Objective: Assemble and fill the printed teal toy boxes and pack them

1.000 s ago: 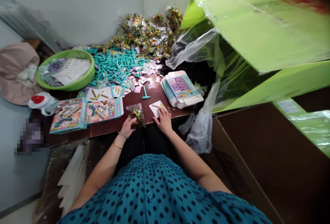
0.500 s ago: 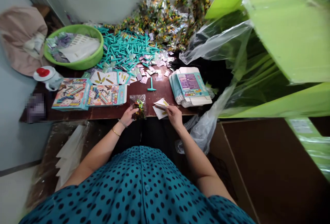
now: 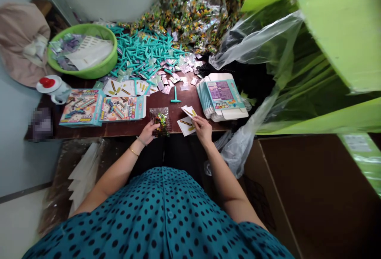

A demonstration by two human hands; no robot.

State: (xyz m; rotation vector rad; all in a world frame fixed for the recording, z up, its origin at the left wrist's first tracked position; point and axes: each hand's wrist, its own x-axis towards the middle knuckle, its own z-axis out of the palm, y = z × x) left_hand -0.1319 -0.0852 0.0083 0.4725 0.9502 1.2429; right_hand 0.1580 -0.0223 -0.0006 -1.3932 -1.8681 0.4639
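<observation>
At the table's front edge, my left hand (image 3: 147,132) is closed on a clear bag of small coloured pieces (image 3: 160,122), with a dark grid-like part in it. My right hand (image 3: 203,129) pinches a white printed leaflet (image 3: 189,111) whose upper part is lifted; a second printed panel (image 3: 186,126) lies just below it. Whether the two are one folded sheet I cannot tell. A single teal T-shaped piece (image 3: 175,96) lies on the table beyond my hands. To the right of my right hand is a stack of flat cartons (image 3: 222,94).
Behind are a heap of teal pieces (image 3: 143,54), small sachets (image 3: 186,68) and a pile of filled bags (image 3: 190,16). On the left stand a green basin (image 3: 101,72), printed boxes (image 3: 80,108) and a lidded mug (image 3: 56,90). A large green box (image 3: 333,32) with clear plastic looms right.
The leaflet's upper part has been raised by my right hand, so two printed panels now show apart. My left hand stays on the bag. The view has shifted slightly.
</observation>
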